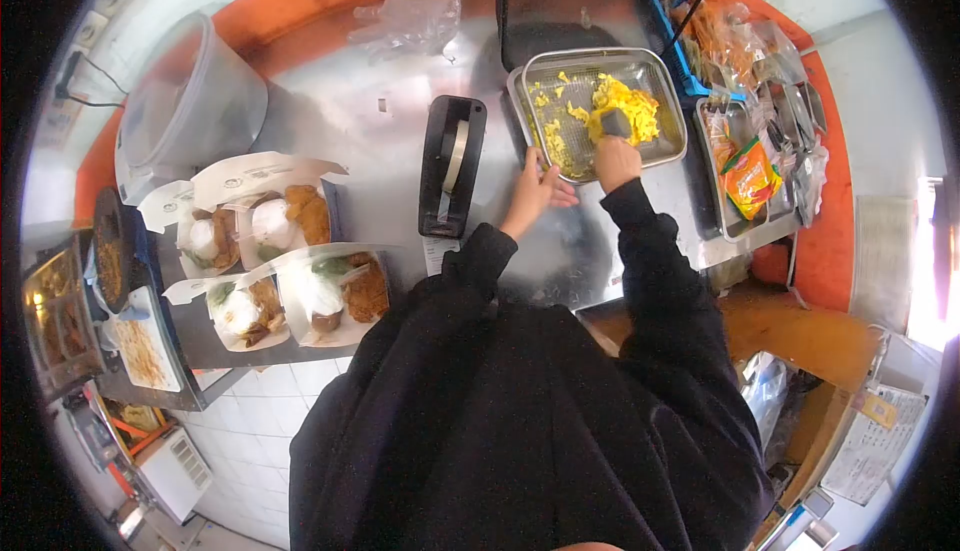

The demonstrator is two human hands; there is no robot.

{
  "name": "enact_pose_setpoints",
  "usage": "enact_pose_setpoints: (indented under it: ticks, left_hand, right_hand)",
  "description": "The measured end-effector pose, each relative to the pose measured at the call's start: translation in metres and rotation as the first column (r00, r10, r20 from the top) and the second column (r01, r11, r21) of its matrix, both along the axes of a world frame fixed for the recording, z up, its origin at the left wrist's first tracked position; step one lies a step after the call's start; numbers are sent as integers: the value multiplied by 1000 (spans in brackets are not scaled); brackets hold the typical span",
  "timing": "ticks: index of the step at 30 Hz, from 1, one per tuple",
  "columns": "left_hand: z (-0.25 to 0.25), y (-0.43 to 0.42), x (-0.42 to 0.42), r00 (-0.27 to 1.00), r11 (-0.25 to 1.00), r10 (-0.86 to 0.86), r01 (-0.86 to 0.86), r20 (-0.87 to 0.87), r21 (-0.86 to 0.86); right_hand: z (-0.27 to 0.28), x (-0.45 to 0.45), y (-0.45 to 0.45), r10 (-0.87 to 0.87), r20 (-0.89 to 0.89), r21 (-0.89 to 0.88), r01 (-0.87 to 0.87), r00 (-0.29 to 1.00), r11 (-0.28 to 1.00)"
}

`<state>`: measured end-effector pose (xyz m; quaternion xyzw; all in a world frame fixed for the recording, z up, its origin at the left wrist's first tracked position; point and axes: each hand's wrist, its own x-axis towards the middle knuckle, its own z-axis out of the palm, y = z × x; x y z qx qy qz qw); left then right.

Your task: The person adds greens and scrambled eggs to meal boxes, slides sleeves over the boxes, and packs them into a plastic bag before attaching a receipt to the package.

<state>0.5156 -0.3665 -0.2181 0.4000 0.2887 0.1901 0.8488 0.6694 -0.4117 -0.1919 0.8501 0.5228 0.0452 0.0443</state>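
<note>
My right hand (618, 163) is closed around a short grey utensil (615, 123), its broad head pressed into the yellow scrambled egg (640, 109); its exact kind is hard to make out. The egg lies heaped on the right side of a shallow metal tray (674, 101) with a perforated-looking bottom, and smaller bits are scattered to the left. At the tray's near left corner is my left hand (540, 191), fingers apart, with a fingertip at or touching the rim. A black tape dispenser (435, 166) stands to the left of that hand.
Open paper boxes (350, 251) with rice and fried chicken stand at the left, before a clear plastic tub (200, 101). To the right are a metal tray (735, 226) with an orange packet (752, 179) and a blue basket (665, 21) of bags. A plastic bag (410, 21) lies behind.
</note>
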Motion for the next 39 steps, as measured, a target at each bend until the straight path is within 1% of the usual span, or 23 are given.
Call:
enact_pose_setpoints:
  ticks: [3, 6, 9, 10, 12, 13, 14, 16, 19, 20, 21, 23, 26, 29, 30, 33, 34, 37, 38, 39]
  left_hand:
    - [-5, -3, 1, 999, 999, 34, -34, 29, 8]
    - [5, -2, -3, 998, 983, 50, -43, -31, 180]
    - [-10, -6, -1, 996, 985, 58, -68, 70, 160]
    - [-3, -7, -3, 998, 993, 34, -39, 47, 111]
    - [11, -7, -5, 1000, 1000, -10, 10, 7, 13]
    - [9, -9, -7, 1000, 1000, -14, 14, 14, 6]
    - [9, -8, -8, 1000, 1000, -19, 19, 21, 0]
    - [7, -3, -7, 999, 1000, -24, 24, 41, 4]
    - [1, -3, -7, 999, 1000, -22, 22, 49, 11]
    - [0, -3, -7, 999, 1000, -19, 19, 47, 10]
    - [1, -5, -6, 999, 1000, -17, 17, 46, 7]
    - [0, -5, -6, 999, 1000, -9, 8, 44, 9]
    - [-3, -4, -4, 999, 1000, -3, 3, 45, 10]
    - [-4, -6, -5, 999, 1000, -1, 1, 48, 9]
    - [-4, -5, -5, 999, 1000, 3, -3, 52, 12]
    - [-4, -4, -4, 999, 1000, -1, 1, 44, -2]
    - [-4, -7, -7, 999, 1000, 14, -14, 43, -6]
    - [1, -8, -2, 998, 999, 43, -43, 44, -1]
    - [2, -8, -2, 999, 999, 45, -45, 29, 7]
    - [3, -9, -2, 999, 999, 45, -45, 13, 15]
  right_hand:
    - [8, -37, 13, 75, -69, -186, -87, 995, 979]
    - [37, -53, 11, 246, -182, -205, -281, 952, 938]
    - [55, -53, -1, 432, -268, -139, -478, 861, 867]
    - [48, -40, 1, 391, -191, -281, -432, 900, 857]
    - [27, 2, 1, 419, -239, -170, -462, 876, 870]
    - [25, 8, -1, 431, -269, -113, -473, 861, 874]
    - [24, 12, -5, 408, -247, -77, -438, 879, 896]
    - [45, 14, -3, 367, -190, 1, -373, 911, 928]
    - [55, -9, -11, 379, -56, -87, -383, 924, 920]
    - [53, -17, -18, 450, -58, -150, -454, 891, 878]
    - [45, -24, -23, 476, -60, -59, -479, 877, 876]
    - [42, -25, -28, 372, -102, -73, -380, 923, 922]
    - [55, -19, -14, 178, -74, 9, -178, 981, 984]
    - [21, 0, 1, 210, -32, -114, -212, 977, 971]
    - [18, -5, 3, 346, 4, -71, -345, 938, 936]
    - [28, -15, -11, 567, 55, -84, -562, 822, 823]
    - [35, -14, -19, 580, -29, -127, -579, 814, 805]
    - [55, -17, -30, 662, -26, -133, -659, 749, 740]
    - [54, -18, -30, 626, -89, -153, -632, 775, 760]
    - [48, -15, -29, 605, -153, -134, -623, 782, 771]
